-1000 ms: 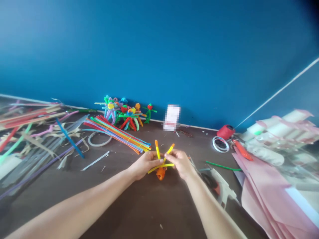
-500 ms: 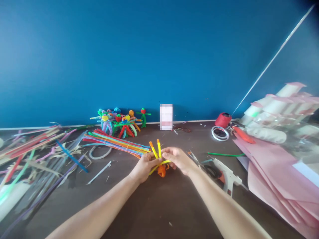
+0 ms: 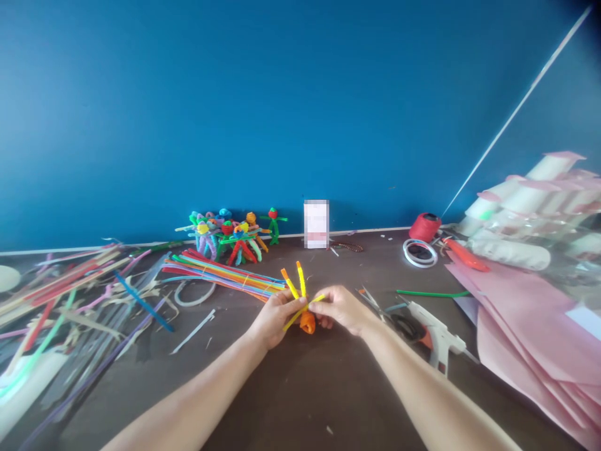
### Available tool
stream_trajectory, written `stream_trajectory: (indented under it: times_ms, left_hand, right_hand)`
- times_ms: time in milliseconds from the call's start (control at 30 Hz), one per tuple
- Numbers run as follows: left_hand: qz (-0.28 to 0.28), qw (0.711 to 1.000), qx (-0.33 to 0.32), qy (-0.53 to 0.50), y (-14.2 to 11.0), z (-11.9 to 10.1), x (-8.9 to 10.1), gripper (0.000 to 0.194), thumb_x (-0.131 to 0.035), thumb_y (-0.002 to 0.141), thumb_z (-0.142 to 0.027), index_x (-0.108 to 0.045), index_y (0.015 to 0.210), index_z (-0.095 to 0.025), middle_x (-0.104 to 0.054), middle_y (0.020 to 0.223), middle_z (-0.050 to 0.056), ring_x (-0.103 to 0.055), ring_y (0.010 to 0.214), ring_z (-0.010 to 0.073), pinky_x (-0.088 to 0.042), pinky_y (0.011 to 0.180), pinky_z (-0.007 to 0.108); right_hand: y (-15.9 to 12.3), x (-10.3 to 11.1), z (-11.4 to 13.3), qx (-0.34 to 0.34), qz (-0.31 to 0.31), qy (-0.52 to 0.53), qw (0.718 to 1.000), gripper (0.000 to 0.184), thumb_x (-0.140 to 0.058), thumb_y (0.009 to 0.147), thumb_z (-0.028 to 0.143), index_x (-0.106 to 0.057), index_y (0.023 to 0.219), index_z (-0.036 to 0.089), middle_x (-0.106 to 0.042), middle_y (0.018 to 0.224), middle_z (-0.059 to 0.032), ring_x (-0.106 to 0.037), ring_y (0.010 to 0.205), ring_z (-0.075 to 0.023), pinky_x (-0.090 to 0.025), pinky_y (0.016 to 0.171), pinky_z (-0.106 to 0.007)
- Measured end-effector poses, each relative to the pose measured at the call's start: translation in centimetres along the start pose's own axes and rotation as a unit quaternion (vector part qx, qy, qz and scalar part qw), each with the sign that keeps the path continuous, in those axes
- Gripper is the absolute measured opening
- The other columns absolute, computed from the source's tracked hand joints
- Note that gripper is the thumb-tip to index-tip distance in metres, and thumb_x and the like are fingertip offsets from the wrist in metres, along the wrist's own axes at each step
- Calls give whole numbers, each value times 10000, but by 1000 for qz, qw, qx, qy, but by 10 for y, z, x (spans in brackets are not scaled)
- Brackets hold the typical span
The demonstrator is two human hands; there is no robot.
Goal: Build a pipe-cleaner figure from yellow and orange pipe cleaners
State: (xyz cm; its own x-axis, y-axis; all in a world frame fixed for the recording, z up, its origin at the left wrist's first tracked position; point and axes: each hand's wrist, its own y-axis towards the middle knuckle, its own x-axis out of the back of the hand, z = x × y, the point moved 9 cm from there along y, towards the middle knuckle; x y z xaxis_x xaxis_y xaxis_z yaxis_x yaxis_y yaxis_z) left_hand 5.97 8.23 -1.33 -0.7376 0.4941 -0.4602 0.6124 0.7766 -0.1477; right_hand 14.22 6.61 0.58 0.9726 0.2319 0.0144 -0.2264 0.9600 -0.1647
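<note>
Both hands meet over the dark table and pinch a small pipe-cleaner figure (image 3: 300, 300). It has yellow limbs with orange tips and an orange coiled ball at the bottom. My left hand (image 3: 272, 316) grips it from the left, fingers closed on the yellow strands. My right hand (image 3: 340, 308) holds it from the right, fingers curled round the other strands. Two limbs stick up between the hands.
A bundle of coloured pipe cleaners (image 3: 220, 272) lies behind the hands, with finished figures (image 3: 230, 232) by the blue wall. Scraps (image 3: 70, 294) cover the left. A glue gun (image 3: 436, 335), scissors (image 3: 380, 307), tape ring (image 3: 419, 252), red spool (image 3: 425, 227) and pink paper (image 3: 516, 326) lie right.
The figure's upright limbs have been brought closer together and my right hand has slid lower on the strands. The camera view has shifted slightly.
</note>
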Motion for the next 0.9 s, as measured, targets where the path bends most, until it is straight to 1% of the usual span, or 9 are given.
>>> stream_trajectory:
  times_ms: [133,233,300,367,500,600,700,800,900]
  left_hand:
    - [10,1000,-6,2,-1,-2,-2,237,-662,672,-303,-585,737,-89,-642,617,67,-602,553,160,-455,548,250]
    - [9,1000,-7,0,-1,-1,-1,219,-667,670,-280,-594,744,-87,-648,634,68,-608,570,164,-462,568,257]
    - [12,1000,-6,-3,-1,0,-1,225,-675,663,-277,-601,753,-84,-649,632,70,-607,567,168,-464,567,264]
    - [15,1000,-4,-9,0,2,1,227,-678,659,-276,-606,757,-85,-649,630,70,-604,561,166,-467,567,267]
    - [10,1000,8,-24,1,5,4,218,-688,649,-267,-612,762,-98,-652,654,61,-606,575,159,-474,599,272]
    - [15,1000,10,-19,0,3,3,255,-687,650,-276,-619,812,-92,-655,694,72,-615,620,166,-471,624,273]
    - [33,999,13,2,-2,0,-2,296,-683,655,-283,-623,866,-85,-657,751,89,-615,673,173,-460,627,262]
    - [58,998,20,18,-3,-2,-8,294,-684,650,-255,-624,880,-82,-656,770,97,-613,708,187,-459,652,277]
    - [66,998,15,11,-3,-3,-9,272,-685,639,-211,-624,874,-90,-656,770,91,-613,702,185,-463,668,289]
  right_hand:
    - [1,-2,-5,-10,-5,0,1000,238,-622,673,362,-565,617,137,-522,464,57,-469,368,-54,-352,335,-148]
    - [3,1,-13,-26,-25,5,999,186,-609,674,316,-571,638,138,-530,461,55,-472,365,-57,-360,332,-150]
    - [5,1,-18,-36,-27,27,999,145,-605,659,275,-575,631,136,-541,458,52,-476,364,-58,-371,342,-155]
    - [6,-1,-23,-52,-15,58,997,120,-605,637,250,-573,615,136,-550,453,50,-475,356,-58,-372,344,-159]
    - [8,-4,-30,-81,1,117,990,121,-614,603,250,-570,605,137,-559,445,48,-465,335,-56,-360,332,-160]
    - [9,-1,-31,-80,-14,125,989,127,-612,602,254,-565,598,136,-552,439,50,-471,346,-59,-359,334,-158]
    - [9,4,-28,-70,-32,116,990,142,-605,621,268,-555,600,137,-542,431,52,-472,353,-60,-359,338,-156]
    - [8,6,-25,-62,-43,104,992,137,-592,630,262,-542,596,139,-544,424,45,-472,353,-64,-365,342,-159]
    - [8,7,-24,-60,-43,101,992,116,-580,625,244,-535,595,141,-545,423,47,-478,358,-67,-375,349,-162]
